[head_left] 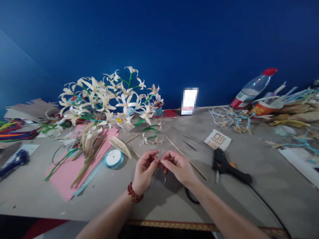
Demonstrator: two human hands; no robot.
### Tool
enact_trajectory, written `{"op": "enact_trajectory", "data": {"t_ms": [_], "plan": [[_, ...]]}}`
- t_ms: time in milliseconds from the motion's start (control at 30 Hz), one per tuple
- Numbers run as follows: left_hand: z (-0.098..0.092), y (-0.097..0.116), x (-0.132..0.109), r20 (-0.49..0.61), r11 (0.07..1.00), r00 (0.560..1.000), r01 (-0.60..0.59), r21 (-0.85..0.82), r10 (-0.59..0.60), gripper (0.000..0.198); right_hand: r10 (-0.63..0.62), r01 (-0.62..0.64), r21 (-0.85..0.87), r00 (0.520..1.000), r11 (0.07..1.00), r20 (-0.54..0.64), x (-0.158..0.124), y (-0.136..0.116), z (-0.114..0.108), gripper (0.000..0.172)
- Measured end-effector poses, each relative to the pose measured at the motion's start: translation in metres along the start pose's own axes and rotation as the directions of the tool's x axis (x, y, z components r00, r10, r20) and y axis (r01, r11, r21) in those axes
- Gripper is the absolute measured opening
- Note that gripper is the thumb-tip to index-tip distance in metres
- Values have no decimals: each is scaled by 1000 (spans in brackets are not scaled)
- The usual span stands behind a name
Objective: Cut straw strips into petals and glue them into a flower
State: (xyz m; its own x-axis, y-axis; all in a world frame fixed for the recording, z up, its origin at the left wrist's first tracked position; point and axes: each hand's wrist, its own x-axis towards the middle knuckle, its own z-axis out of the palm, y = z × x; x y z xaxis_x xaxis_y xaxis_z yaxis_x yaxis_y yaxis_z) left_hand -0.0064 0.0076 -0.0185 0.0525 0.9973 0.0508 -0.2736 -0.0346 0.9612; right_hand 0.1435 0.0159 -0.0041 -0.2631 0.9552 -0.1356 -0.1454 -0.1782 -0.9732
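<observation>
My left hand (144,171) and my right hand (176,167) meet over the grey table (159,199), fingertips pinched together on a small pale straw piece (159,157) held between them. The left wrist wears a red bead bracelet (134,194). A thin wooden stick (185,157) lies just behind my right hand. A black glue gun (228,166) rests to the right of it, its cord trailing toward the table's front edge.
A bunch of cream straw flowers (107,99) on green stems stands at the back left. Pink paper sheets (74,166) and a tape roll (113,158) lie left of my hands. A plastic bottle (253,88), straw strips and cords clutter the back right.
</observation>
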Motion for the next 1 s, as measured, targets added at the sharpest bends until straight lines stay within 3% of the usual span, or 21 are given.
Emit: {"op": "enact_trajectory", "data": {"t_ms": [167, 367, 600, 800, 1000], "plan": [[-2, -3, -2, 19, 997, 999, -40, 69, 38, 23, 22, -22, 39, 1000, 999, 3, 0, 0, 1, 20], [-4, -4, -2, -31, 984, 996, -72, 163, 78, 22, -69, 69, -9, 998, 998, -12, -1, 1, 1, 19], [1, -1, -1, -44, 976, 997, -59, 208, 70, 11, -78, 75, -75, 996, 994, -37, -3, 1, 1, 17], [-1, -2, 1, 2, 963, 994, -109, 247, 112, 10, -102, 94, -133, 993, 987, -59, -3, 1, 0, 16], [-3, -7, 0, -12, 975, 999, -46, 218, 50, 10, -94, 85, -120, 993, 989, -69, -3, 0, 2, 20]]}}
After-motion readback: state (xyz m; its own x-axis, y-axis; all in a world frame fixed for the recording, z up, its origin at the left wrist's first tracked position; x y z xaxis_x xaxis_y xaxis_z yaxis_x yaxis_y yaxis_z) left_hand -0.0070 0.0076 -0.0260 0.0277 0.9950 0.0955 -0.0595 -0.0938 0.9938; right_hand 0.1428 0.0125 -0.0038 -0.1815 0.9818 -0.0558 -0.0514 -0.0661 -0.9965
